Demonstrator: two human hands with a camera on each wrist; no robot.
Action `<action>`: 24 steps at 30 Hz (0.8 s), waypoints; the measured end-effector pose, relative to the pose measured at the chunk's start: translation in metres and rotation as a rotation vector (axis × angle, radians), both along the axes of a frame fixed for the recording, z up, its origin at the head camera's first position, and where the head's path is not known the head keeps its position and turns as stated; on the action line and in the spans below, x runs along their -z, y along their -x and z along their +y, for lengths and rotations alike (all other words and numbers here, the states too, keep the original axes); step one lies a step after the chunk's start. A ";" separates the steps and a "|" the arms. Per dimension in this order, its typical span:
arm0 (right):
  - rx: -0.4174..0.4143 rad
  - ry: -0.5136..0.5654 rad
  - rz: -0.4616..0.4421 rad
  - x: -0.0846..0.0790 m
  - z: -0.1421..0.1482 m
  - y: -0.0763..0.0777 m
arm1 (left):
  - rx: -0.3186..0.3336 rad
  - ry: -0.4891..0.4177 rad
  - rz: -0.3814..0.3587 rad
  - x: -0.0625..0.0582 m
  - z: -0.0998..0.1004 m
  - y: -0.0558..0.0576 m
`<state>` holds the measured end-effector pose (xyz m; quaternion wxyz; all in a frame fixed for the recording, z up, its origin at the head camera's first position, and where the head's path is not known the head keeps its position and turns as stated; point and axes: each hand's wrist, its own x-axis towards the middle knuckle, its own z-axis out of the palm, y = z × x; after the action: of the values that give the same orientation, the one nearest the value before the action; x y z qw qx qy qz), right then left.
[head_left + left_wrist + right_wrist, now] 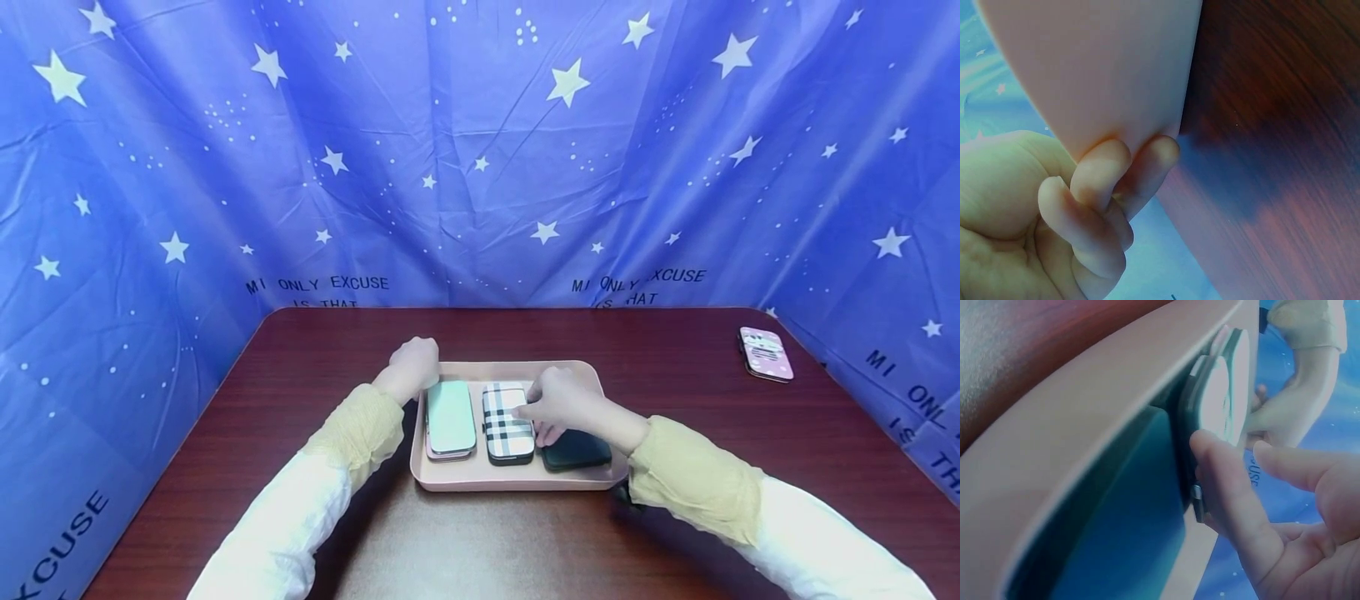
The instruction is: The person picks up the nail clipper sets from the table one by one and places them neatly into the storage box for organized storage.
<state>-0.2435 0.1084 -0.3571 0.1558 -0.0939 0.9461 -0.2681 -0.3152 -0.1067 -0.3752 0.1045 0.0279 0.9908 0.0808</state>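
A beige tray (517, 485) lies on the table with several flat cases in it. My left hand (414, 367) grips the tray by its far left corner, fingertips against the outer wall (1116, 81). A mint-green case (451, 417) lies on a pink one at the tray's left. Mid-tray is a black-and-white plaid case (510, 442). My right hand (566, 404) is at the plaid case's right side; one fingertip touches its edge (1194, 400), with the thumb held apart from that finger. Under this hand lies a dark green case (577, 452), partly hidden.
A pink patterned case (767, 354) lies alone near the far right edge of the dark red-brown table (450, 542). Behind the table hangs a blue curtain (480, 208) with stars, which also runs along both sides.
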 end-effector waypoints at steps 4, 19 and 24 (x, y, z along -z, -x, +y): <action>-0.021 -0.004 -0.003 -0.009 0.003 -0.002 | -0.010 -0.006 -0.011 -0.002 0.001 -0.001; -0.296 0.119 0.503 -0.038 0.017 -0.025 | 0.012 0.010 0.013 -0.002 0.000 -0.003; -0.324 0.115 0.568 -0.048 0.023 -0.032 | 0.008 0.009 0.007 -0.002 0.001 -0.003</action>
<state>-0.2120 0.1317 -0.3090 -0.0791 -0.3228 0.9077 -0.2561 -0.3122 -0.1057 -0.3728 0.1016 0.0319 0.9914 0.0759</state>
